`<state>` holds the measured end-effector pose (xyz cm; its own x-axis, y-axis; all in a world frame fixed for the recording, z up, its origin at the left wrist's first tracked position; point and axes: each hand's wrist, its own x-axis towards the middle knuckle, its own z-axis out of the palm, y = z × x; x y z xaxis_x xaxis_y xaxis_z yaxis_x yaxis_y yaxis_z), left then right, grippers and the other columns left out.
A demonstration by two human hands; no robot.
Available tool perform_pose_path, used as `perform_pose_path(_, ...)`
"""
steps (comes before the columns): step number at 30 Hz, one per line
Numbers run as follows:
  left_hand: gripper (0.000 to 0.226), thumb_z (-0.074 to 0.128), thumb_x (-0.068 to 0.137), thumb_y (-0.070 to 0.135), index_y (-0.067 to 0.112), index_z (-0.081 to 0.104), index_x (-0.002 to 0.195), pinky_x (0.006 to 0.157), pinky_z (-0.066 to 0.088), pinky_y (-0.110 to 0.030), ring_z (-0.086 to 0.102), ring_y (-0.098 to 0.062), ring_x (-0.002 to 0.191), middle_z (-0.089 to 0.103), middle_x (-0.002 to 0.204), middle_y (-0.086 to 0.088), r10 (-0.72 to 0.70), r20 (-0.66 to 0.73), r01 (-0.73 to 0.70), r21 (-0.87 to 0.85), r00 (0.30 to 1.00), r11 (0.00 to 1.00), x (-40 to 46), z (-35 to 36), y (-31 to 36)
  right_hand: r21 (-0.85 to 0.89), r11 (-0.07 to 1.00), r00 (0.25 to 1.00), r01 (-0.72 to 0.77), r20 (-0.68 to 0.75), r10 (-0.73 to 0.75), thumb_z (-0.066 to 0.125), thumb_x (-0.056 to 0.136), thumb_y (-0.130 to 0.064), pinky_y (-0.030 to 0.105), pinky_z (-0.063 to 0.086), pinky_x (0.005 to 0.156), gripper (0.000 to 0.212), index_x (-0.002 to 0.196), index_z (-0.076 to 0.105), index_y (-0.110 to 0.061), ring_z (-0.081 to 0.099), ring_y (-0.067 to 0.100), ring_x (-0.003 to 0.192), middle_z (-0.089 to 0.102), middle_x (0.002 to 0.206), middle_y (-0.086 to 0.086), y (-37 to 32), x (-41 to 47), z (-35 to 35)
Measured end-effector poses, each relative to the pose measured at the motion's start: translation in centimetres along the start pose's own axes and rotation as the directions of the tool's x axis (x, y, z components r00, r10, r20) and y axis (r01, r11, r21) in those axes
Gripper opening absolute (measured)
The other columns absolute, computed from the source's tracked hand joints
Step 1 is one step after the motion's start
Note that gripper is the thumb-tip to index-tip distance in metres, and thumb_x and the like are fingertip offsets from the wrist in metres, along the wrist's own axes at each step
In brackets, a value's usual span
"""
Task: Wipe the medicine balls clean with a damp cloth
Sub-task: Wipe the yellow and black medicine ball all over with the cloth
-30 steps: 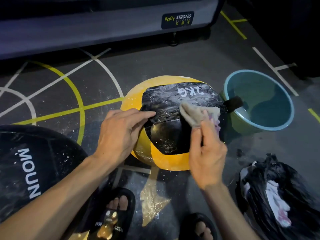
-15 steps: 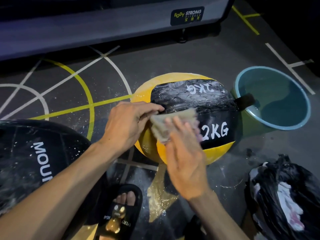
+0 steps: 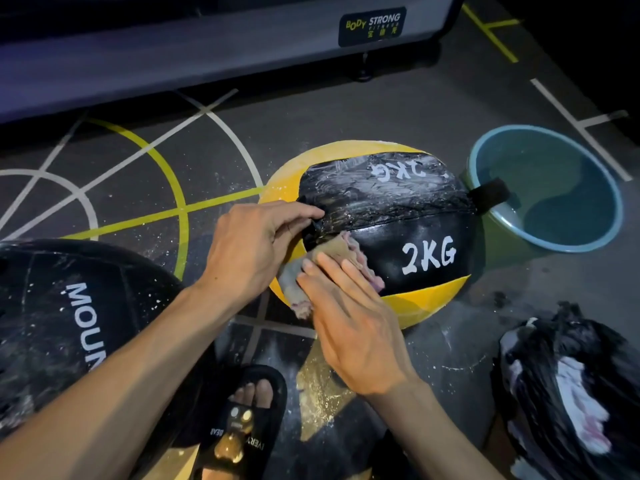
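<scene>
The round black-and-yellow 2KG medicine ball [image 3: 377, 233] sits on the floor just ahead of both hands: the left hand [image 3: 256, 251] seemingly pinches its near-left seam tab, while the right hand [image 3: 349, 317], fingers flat, presses the crumpled beige damp cloth [image 3: 332, 258] against its lower-left black panel, nearest the smeared upper panel.

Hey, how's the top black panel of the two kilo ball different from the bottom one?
On the ball, the top panel is smeared with white streaks and its "2KG" reads upside down. The bottom panel looks glossy and clean, its "2KG" upright, with the cloth pressed against it. Both are black.
</scene>
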<state>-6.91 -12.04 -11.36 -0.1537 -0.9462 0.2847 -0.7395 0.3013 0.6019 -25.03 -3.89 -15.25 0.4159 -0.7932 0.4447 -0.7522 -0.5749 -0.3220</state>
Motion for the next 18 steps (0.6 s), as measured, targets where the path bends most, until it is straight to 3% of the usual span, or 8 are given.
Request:
perform_pose_path(3,0.018,0.068,0.099,0.032,0.038,0.077,0.113,0.076,0.052,-0.029,0.072,-0.011,0.094,0.077,0.105,0.018,0.008,-0.012,-0.007,0.027,1.0,1.0,0.0,-0.1,-0.2,0.022,0.999,0.999,-0.031,0.023,0.031,0.054,0.098,-0.008,0.039,0.035,0.121,0.035,0.131,0.067,-0.006,0.048,0.019,0.142,0.061,0.143,0.008,-0.3,-1.0,0.9)
perform_pose_path(6,0.019,0.068,0.099,0.031,0.039,0.077,0.113,0.073,0.045,-0.018,0.071,-0.009,0.09,0.077,0.105,0.018,-0.004,-0.024,0.004,0.017,1.0,1.0,-0.1,-0.2,-0.4,0.1,0.989,0.99,-0.11,0.101,0.1,0.058,0.094,-0.013,0.04,0.045,0.113,0.036,0.128,0.069,-0.008,0.053,0.014,0.136,0.066,0.136,0.006,-0.6,-5.1,0.8)
perform_pose_path(8,0.019,0.068,0.098,0.031,0.039,0.077,0.113,0.073,0.036,-0.004,0.069,-0.004,0.09,0.076,0.105,0.02,-0.016,-0.025,0.015,-0.006,1.0,1.0,-0.1,-0.3,-0.4,0.192,0.945,0.959,-0.266,0.152,0.239,0.057,0.094,-0.02,0.03,0.051,0.106,0.038,0.132,0.065,-0.022,0.059,0.004,0.125,0.071,0.127,-0.001,-1.4,-6.9,-0.6)
perform_pose_path(9,0.02,0.068,0.098,0.031,0.039,0.077,0.113,0.074,0.035,-0.001,0.067,-0.002,0.091,0.075,0.105,0.022,-0.015,-0.023,0.015,-0.01,1.0,1.0,-0.2,-0.3,-0.3,0.251,0.896,0.929,-0.367,0.153,0.338,0.054,0.096,-0.024,0.022,0.056,0.091,0.04,0.135,0.061,-0.031,0.066,-0.001,0.108,0.074,0.114,-0.007,-1.8,-7.1,-1.7)
perform_pose_path(11,0.02,0.069,0.098,0.03,0.038,0.077,0.114,0.075,0.034,0.001,0.064,0.001,0.094,0.07,0.105,0.027,-0.005,-0.016,0.005,-0.018,1.0,1.0,-0.4,-0.2,-0.2,0.374,0.764,0.84,-0.526,0.083,0.537,0.051,0.102,-0.026,0.01,0.048,0.053,0.032,0.13,0.059,-0.042,0.063,-0.003,0.062,0.069,0.072,-0.017,-2.1,-6.5,-3.9)
perform_pose_path(12,0.02,0.069,0.098,0.029,0.037,0.077,0.114,0.075,0.034,0.002,0.062,0.004,0.095,0.069,0.105,0.027,0.001,-0.018,-0.001,-0.02,1.0,1.0,-0.4,-0.3,-0.1,0.445,0.688,0.781,-0.574,0.044,0.623,0.051,0.105,-0.027,0.011,0.042,0.046,0.024,0.118,0.065,-0.041,0.057,-0.002,0.05,0.063,0.06,-0.017,-1.9,-6.1,-4.9)
perform_pose_path(15,0.021,0.069,0.098,0.028,0.036,0.077,0.115,0.075,0.035,0.002,0.06,0.005,0.094,0.072,0.106,0.024,0.003,-0.017,-0.003,0.0,1.0,1.0,-0.5,-0.3,-0.3,0.532,0.613,0.639,-0.584,-0.165,0.751,0.051,0.103,-0.026,0.016,0.037,0.045,0.022,0.085,0.062,-0.022,0.049,-0.003,0.049,0.058,0.062,-0.009,-0.5,-3.9,-8.0)
perform_pose_path(18,0.021,0.067,0.098,0.03,0.037,0.077,0.116,0.08,0.036,0.0,0.061,0.006,0.098,0.067,0.103,0.029,0.01,-0.003,-0.01,-0.014,1.0,1.0,-0.7,-0.2,0.0,0.418,0.74,0.678,-0.528,-0.317,0.663,0.049,0.106,-0.017,0.012,0.037,0.047,0.019,0.09,0.06,-0.019,0.05,0.003,0.054,0.059,0.071,-0.008,1.0,-1.7,-7.7)
